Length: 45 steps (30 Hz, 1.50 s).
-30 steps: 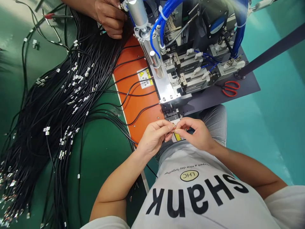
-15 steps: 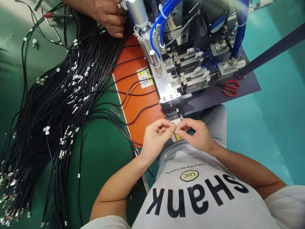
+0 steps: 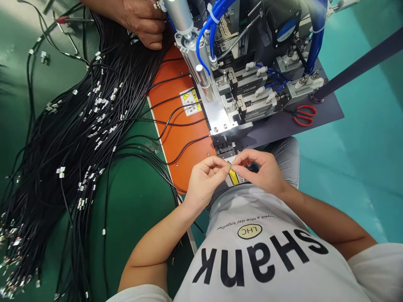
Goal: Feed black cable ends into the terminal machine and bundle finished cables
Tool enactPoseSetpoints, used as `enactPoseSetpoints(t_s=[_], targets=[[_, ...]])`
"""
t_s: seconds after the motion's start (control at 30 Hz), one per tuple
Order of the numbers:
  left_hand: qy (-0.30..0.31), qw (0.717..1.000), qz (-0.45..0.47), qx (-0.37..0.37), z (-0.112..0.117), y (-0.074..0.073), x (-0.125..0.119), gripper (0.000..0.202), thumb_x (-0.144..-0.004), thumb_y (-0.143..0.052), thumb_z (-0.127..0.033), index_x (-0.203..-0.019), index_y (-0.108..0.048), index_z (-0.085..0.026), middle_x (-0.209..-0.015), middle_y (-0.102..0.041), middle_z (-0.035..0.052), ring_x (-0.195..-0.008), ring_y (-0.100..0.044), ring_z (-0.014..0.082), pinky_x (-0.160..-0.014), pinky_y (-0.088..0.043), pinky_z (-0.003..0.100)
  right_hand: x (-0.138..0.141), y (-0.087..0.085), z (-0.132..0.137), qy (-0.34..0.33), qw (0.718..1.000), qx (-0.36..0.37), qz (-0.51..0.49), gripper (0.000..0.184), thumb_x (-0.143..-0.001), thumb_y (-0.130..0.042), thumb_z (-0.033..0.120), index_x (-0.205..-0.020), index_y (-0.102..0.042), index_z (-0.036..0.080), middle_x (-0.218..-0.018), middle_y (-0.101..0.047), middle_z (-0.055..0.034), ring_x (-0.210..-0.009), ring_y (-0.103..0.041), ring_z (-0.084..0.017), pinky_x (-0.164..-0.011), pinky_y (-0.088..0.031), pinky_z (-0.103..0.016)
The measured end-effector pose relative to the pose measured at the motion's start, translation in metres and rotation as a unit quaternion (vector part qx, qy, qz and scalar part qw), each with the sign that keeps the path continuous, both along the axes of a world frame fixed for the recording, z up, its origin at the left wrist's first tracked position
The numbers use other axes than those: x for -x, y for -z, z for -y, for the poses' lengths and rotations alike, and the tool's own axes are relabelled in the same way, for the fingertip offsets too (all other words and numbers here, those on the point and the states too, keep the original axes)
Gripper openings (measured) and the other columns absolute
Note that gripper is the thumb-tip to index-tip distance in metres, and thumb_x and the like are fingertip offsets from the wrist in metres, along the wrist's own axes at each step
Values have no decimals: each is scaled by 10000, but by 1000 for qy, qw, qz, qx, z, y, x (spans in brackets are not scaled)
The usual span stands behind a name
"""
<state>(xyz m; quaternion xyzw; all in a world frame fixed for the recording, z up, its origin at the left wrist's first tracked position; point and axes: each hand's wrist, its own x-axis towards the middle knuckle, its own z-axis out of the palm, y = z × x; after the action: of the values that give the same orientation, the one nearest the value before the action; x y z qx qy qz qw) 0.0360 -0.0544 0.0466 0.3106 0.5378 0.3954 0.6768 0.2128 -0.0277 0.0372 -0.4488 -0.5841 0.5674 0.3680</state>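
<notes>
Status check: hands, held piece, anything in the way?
Left hand, right hand: both pinching. Tiny piece at fingertips, too small to identify. Nothing seen blocking; co-worker's hand apart.

Cables on the table, left of the machine

Both bare arms bend at the elbow. The left forearm slants in from 7 o'clock, its wrist nearly straight; the right forearm slants in from 4 o'clock. The left grip points toward 2 o'clock, the right grip toward 9 o'clock, each with thumb and forefinger pinched, the fingertips close together.
</notes>
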Motion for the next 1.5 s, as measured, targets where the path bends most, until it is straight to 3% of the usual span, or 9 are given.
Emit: enactPoseSetpoints(t_s=[0.43,0.6,0.7,0.83,0.97,1.5], targets=[[2,1000,-7,-4,0,-2,-1,187,-783,-773,-301,-813,-660,-156,-744,-587,-10,-591,-459,58,-582,-386,212,2,3,3,10,998,45,-31,32,-810,-691,205,-787,-670,197,-746,-680,-7,-692,-591,-143,-652,-460,-291],[0,999,29,18,0,-3,-1,196,-780,-775,-295,-789,-643,-150,-666,-535,-32,-529,-390,40,-536,-327,205,4,6,12,42,999,9,-31,26,-824,-687,204,-807,-668,208,-757,-667,-1,-701,-577,-144,-680,-453,-304],[9,999,23,22,0,-4,0,205,-779,-776,-313,-795,-653,-149,-654,-541,-27,-539,-414,49,-540,-335,207,-2,7,10,8,999,5,-39,36,-845,-677,220,-811,-675,210,-760,-656,-3,-710,-569,-148,-690,-448,-307],[16,1000,11,13,1,-5,1,207,-775,-780,-326,-805,-671,-153,-709,-598,-9,-572,-459,62,-565,-371,211,-11,5,-3,-45,994,64,-77,128,-876,-671,310,-817,-681,197,-746,-644,-6,-683,-563,-146,-669,-458,-302],[28,1000,10,-2,1,-5,2,182,-779,-780,-299,-799,-678,-149,-767,-619,3,-597,-467,58,-575,-376,203,-12,3,-11,-74,989,96,-85,132,-847,-720,305,-816,-686,182,-736,-647,0,-663,-551,-128,-637,-449,-277],[42,998,37,15,1,-2,4,155,-784,-782,-251,-797,-676,-139,-698,-563,-11,-573,-418,42,-542,-321,181,-15,9,-14,-126,974,143,-119,138,-845,-739,306,-849,-712,170,-757,-662,-1,-654,-569,-114,-624,-473,-265]])
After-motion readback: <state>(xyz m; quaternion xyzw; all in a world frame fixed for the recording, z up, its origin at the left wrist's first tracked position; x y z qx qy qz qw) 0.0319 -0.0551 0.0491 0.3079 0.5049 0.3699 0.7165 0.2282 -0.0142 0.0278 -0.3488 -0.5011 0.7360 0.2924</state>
